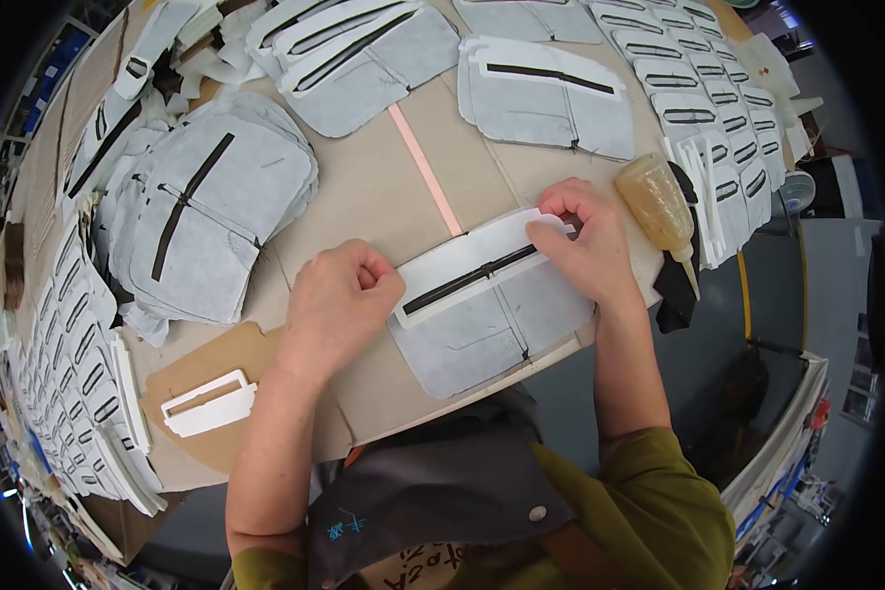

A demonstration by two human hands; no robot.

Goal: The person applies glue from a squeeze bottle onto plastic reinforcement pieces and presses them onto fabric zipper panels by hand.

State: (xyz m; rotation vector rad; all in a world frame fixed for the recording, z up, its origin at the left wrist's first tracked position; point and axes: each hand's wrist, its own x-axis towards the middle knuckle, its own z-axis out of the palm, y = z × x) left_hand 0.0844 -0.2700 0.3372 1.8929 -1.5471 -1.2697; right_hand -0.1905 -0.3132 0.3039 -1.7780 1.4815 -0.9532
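1 grey panel (492, 344), flat on the worktop (354, 197) before the person, its near side close to the worktop's edge. Landmark for all entries below.

1 white frame (457, 259), long and slotted, along the far part of the grey panel; 1 black strip (442, 289) shows in the slot.

2 hands. Right hand (588, 239): thumb and fingers pinched on the frame's end, at the panel's far right corner. Left hand (342, 307): fingers curled in, at the panel's left end; whether it grips the frame's edge, cannot tell.

1 pink strip (425, 172), running away from the panel's far side.

1 bottle (654, 202) with a nozzle, lying right of the panel, near the right hand.

1 brown card (202, 369), left of the panel, bearing 1 loose frame (209, 406).

1 pile of panels (211, 187), left of and beyond the panel.

Risks, judged: 3. Uneven pull by the 2 hands could skew the frame, leaving the slot off the black strip. Thin cloth could crease under the frame if pressed from 1 end only. A sideways swing of the right arm could knock the bottle off the worktop.
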